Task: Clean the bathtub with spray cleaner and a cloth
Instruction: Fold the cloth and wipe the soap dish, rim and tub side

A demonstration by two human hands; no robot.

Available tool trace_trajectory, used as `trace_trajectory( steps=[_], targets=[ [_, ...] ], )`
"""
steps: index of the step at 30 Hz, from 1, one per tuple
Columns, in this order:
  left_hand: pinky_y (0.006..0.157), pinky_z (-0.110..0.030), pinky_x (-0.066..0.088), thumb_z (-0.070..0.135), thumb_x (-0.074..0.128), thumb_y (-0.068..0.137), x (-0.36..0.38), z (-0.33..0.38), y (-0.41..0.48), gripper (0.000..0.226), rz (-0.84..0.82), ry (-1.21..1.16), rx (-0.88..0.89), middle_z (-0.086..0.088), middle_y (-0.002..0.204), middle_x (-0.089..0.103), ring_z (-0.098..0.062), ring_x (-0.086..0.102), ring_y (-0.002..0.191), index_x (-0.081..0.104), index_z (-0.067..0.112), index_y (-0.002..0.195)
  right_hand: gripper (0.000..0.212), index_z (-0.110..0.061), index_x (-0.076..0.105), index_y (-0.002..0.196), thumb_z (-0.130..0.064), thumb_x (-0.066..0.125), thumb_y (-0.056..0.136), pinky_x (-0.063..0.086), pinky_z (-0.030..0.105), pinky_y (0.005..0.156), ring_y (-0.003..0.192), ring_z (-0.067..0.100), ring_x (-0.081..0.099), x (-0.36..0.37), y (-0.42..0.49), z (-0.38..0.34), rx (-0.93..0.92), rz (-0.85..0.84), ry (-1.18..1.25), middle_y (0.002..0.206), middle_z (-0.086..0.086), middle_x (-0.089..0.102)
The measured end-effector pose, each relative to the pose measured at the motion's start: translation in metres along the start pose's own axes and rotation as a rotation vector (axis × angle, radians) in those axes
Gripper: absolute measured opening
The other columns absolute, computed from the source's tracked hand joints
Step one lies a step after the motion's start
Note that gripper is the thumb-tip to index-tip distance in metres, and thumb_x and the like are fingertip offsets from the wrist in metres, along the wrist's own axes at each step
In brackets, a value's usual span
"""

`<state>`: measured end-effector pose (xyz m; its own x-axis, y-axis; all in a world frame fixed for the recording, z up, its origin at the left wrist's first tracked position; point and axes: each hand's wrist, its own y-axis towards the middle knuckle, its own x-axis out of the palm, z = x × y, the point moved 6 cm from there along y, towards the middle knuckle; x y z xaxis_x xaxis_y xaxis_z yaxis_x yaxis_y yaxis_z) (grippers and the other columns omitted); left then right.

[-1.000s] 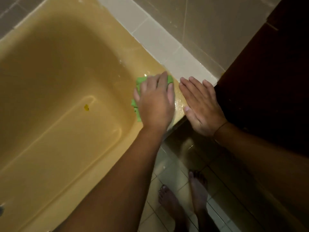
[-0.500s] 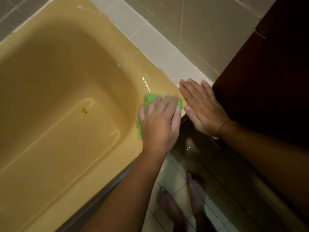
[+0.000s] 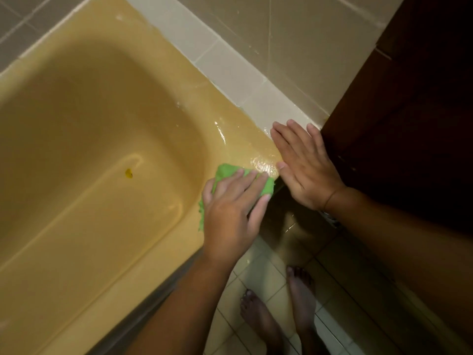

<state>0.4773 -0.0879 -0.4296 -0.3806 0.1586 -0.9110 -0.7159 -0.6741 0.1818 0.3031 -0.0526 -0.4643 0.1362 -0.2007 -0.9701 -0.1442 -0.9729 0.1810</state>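
Note:
A yellow bathtub fills the left of the view, its corner rim wet and shiny. My left hand presses a green cloth flat on the rim at the tub's near corner; most of the cloth is hidden under the palm. My right hand lies flat, fingers spread, on the rim's end beside the cloth, holding nothing. No spray cleaner is in view.
A small yellow spot lies on the tub floor. A pale tiled ledge and tiled wall run behind the tub. A dark wooden panel stands at right. My bare feet are on the tiled floor.
My left hand has slid the cloth along the rim from the ledge side toward the tub's near corner. My right hand has stayed planted on the rim's end.

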Motion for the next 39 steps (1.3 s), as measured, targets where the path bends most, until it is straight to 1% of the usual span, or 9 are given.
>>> trace_trajectory(
  steps=[6, 12, 18, 23, 27, 31, 33, 36, 39],
  targets=[
    [0.106, -0.054, 0.038, 0.041, 0.053, 0.102, 0.015, 0.008, 0.085, 0.038, 0.096, 0.031, -0.157, 0.005, 0.128, 0.070, -0.023, 0.057, 0.127, 0.068, 0.026, 0.133, 0.062, 0.000, 0.021, 0.162, -0.029, 0.022, 0.107, 0.013, 0.056, 0.128, 0.160, 0.027, 0.012, 0.001, 0.000, 0.006, -0.020, -0.013, 0.090, 0.172, 0.013, 0.018],
    [0.109, -0.053, 0.035, 0.044, 0.063, 0.099, -0.003, -0.001, -0.001, 0.037, 0.030, -0.084, -0.112, 0.013, 0.136, 0.066, -0.015, 0.053, 0.134, 0.067, 0.035, 0.134, 0.061, -0.007, 0.022, 0.164, -0.032, 0.023, 0.108, 0.013, 0.057, 0.127, 0.160, 0.028, 0.012, -0.001, 0.000, 0.001, -0.008, -0.035, 0.052, 0.172, 0.007, 0.019],
    [0.107, -0.048, 0.034, 0.045, 0.055, 0.100, 0.009, -0.020, 0.100, 0.037, 0.125, -0.074, -0.430, 0.009, 0.129, 0.067, -0.022, 0.052, 0.124, 0.069, 0.033, 0.132, 0.063, -0.010, 0.018, 0.165, -0.035, 0.021, 0.107, 0.010, 0.056, 0.128, 0.160, 0.026, 0.010, 0.002, 0.001, 0.001, 0.004, -0.073, 0.011, 0.173, 0.004, 0.014],
    [0.112, -0.053, 0.032, 0.047, 0.056, 0.101, -0.004, -0.008, 0.021, 0.038, -0.004, -0.099, -0.277, 0.012, 0.140, 0.063, -0.016, 0.048, 0.136, 0.064, 0.038, 0.137, 0.063, -0.008, 0.024, 0.164, -0.033, 0.026, 0.105, 0.010, 0.059, 0.127, 0.160, 0.027, 0.013, -0.005, 0.001, -0.009, 0.062, -0.107, 0.004, 0.172, 0.006, 0.019],
    [0.101, -0.038, 0.040, 0.044, 0.059, 0.101, -0.020, -0.047, 0.006, 0.036, 0.092, -0.178, -0.524, 0.009, 0.129, 0.067, -0.016, 0.055, 0.122, 0.066, 0.035, 0.135, 0.064, -0.009, 0.020, 0.164, -0.041, 0.018, 0.109, 0.009, 0.056, 0.128, 0.161, 0.026, 0.008, -0.005, 0.014, -0.039, -0.062, -0.218, -0.058, 0.173, 0.010, 0.016],
    [0.084, -0.017, 0.031, 0.036, 0.054, 0.105, -0.003, -0.075, 0.077, 0.036, 0.241, -0.425, -0.853, -0.001, 0.132, 0.064, -0.019, 0.058, 0.120, 0.063, 0.025, 0.138, 0.065, -0.010, 0.017, 0.165, -0.043, 0.014, 0.109, 0.010, 0.055, 0.128, 0.161, 0.024, 0.007, -0.001, 0.042, -0.049, -0.099, -0.259, -0.078, 0.173, 0.008, 0.015],
    [0.086, -0.017, 0.032, 0.039, 0.053, 0.105, -0.003, -0.079, 0.080, 0.039, 0.242, -0.429, -0.874, 0.001, 0.137, 0.062, -0.016, 0.058, 0.122, 0.061, 0.027, 0.142, 0.066, -0.009, 0.013, 0.165, -0.042, 0.013, 0.108, 0.009, 0.055, 0.128, 0.161, 0.023, 0.005, 0.003, 0.053, -0.050, -0.089, -0.271, -0.080, 0.173, 0.008, 0.011],
    [0.103, -0.026, 0.044, 0.048, 0.056, 0.102, -0.011, -0.080, 0.048, 0.043, 0.114, -0.440, -0.785, 0.011, 0.139, 0.063, -0.010, 0.058, 0.123, 0.062, 0.031, 0.141, 0.067, -0.008, 0.011, 0.165, -0.043, 0.010, 0.108, 0.007, 0.056, 0.128, 0.161, 0.022, 0.003, 0.007, 0.070, -0.053, -0.096, -0.278, -0.082, 0.174, 0.008, 0.007],
    [0.104, -0.034, 0.050, 0.054, 0.060, 0.097, -0.001, -0.106, 0.040, 0.044, 0.108, -0.530, -0.955, 0.011, 0.126, 0.071, -0.013, 0.065, 0.114, 0.069, 0.028, 0.131, 0.068, -0.008, 0.011, 0.165, -0.043, 0.012, 0.108, 0.006, 0.056, 0.128, 0.161, 0.022, 0.002, 0.009, 0.085, -0.055, -0.121, -0.286, -0.085, 0.174, 0.008, 0.007]
  ],
)
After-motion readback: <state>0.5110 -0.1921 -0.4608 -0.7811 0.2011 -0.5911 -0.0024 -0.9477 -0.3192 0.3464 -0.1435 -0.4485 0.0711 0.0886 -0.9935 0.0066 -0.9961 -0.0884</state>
